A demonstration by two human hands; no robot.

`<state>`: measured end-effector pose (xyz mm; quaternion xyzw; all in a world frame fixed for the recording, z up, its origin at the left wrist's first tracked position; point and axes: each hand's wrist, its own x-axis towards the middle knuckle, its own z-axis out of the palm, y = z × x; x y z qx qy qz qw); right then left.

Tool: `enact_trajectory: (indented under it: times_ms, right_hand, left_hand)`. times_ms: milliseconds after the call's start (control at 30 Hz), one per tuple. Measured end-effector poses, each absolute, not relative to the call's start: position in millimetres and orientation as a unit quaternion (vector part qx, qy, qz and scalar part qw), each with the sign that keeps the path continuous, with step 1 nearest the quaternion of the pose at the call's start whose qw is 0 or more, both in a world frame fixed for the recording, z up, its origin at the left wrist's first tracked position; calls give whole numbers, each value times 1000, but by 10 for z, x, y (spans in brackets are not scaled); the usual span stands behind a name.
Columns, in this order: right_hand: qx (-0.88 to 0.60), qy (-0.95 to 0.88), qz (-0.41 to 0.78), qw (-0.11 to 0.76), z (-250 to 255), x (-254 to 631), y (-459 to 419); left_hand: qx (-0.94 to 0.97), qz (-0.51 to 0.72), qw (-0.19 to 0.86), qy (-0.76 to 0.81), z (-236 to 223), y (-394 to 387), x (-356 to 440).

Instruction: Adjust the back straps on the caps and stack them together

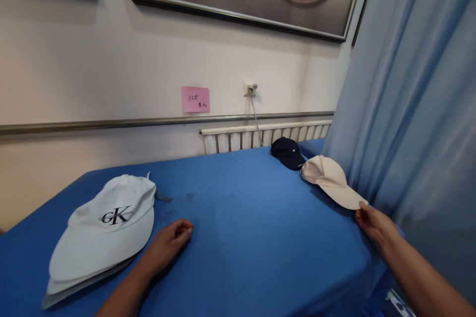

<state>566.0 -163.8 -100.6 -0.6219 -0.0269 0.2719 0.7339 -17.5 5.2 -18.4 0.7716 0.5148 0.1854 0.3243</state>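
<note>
At the right, my right hand point(373, 221) pinches the brim edge of a cream baseball cap point(332, 176), thumb on top. Just behind that cap, a dark navy baseball cap point(287, 152) lies with its brim toward it. My left hand point(172, 240) rests on the blue cloth with fingers curled in, and nothing shows in it. Left of it sits a white baseball cap point(109, 223) with black "CK" lettering, stacked over at least one more cap; a grey brim point(89, 282) shows underneath.
A blue cloth point(238, 237) covers the table. Blue curtains point(416, 99) hang close along the right side. Behind the table are a radiator point(238, 138), a metal rail point(148, 123), a plugged-in socket point(250, 90) and a pink note point(195, 99) on the wall.
</note>
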Motion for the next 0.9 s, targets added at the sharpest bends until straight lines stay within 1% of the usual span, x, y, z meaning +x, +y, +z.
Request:
enact_trajectory:
  times_ms: [100,300,533,900]
  right_hand:
    - [-627,22,275,728,-979,5626,-1614]
    - [-653,50,256,711,-903,5573,-1693]
    - [-682,8,254,686,-896,5536,-1774]
    - [-676,-37,267,685,-871,5426,-1837]
  left_hand:
    - [777,183,319,511,-182,47,-170]
    - [780,174,315,512,-129,0,-134]
    - [785,171,317,505,-135,16,-154]
    - [772,175,326,518,-31,-50,-94]
